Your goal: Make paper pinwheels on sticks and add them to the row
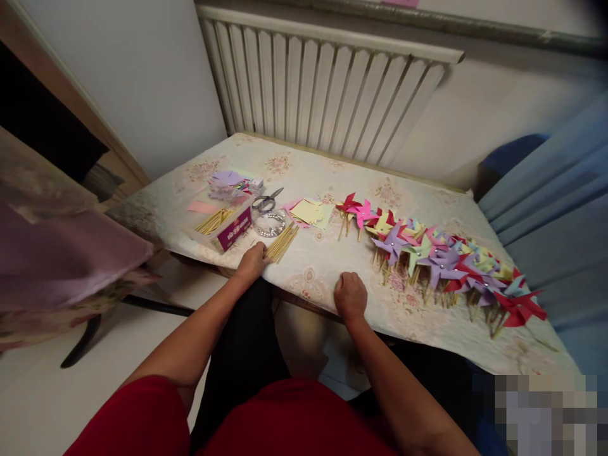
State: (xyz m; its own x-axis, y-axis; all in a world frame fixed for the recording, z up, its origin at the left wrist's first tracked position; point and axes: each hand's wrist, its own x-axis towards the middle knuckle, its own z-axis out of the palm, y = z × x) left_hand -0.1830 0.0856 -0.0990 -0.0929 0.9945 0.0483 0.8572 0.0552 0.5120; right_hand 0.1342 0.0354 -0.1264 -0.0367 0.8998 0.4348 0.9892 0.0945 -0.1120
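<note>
Around them, a plastic tub (234,230), scissors (266,201), silvery-pin dish (269,223) and paper pinwheels (441,266) crowd the floral tablecloth (308,275). Slim, yellowish, fanned wooden sticks (284,244) lie near its edge, touching the left hand (255,258), grip unclear; the right hand (351,294) is fisted.

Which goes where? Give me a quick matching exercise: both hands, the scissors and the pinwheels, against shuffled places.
1. left hand
2. right hand
3. scissors
4. pinwheels

A. just beyond the round clear dish
B. curled, between the loose sticks and the pinwheels
C. massed on the table's right side
D. at the loose sticks' near ends

Pairs: 1-D, 2-B, 3-A, 4-C
</note>
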